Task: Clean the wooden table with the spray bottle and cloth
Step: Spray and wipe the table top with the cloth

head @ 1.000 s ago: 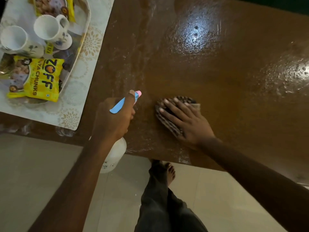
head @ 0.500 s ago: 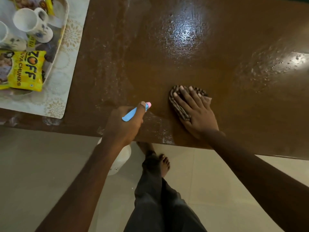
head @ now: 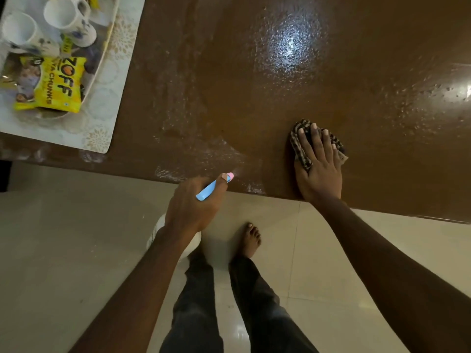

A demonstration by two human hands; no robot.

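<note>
Droplets and wet streaks glisten on the brown desk [head: 254, 80], thickest ahead of the left hand and in the bright glare far beyond the two hands. The left hand [head: 192, 208] hangs just off the near edge of the desk, its fingers curled round the neck of the bottle [head: 207, 191]. One fingertip lies along the blue head, up by the pink nozzle [head: 230, 176], which points over the edge at the wet patch between the hands. A faint haze shows just past the nozzle. The white body of the bottle hangs under that wrist, above the floor [head: 63, 250], and the forearm hides most of it. To the right, apart from the bottle, the right hand [head: 319, 171] lies flat on the desk near the edge, with its fingers straight and close together, pressing down on the cloth [head: 297, 145]. The cloth is a bunched, dark-and-pale patterned rag that sticks out beyond the fingertips and on both sides of the fingers. Far to the left of the left hand a pale mat [head: 102, 118] with a gold flower print covers the corner of the desk. On the mat sits a tray [head: 108, 44] holding two white cups [head: 65, 14] and a yellow packet [head: 57, 85]. Below the hands, a bare foot [head: 251, 239] and dark trousers [head: 198, 307] stand on the pale tiled floor, close to the edge of the desk.
</note>
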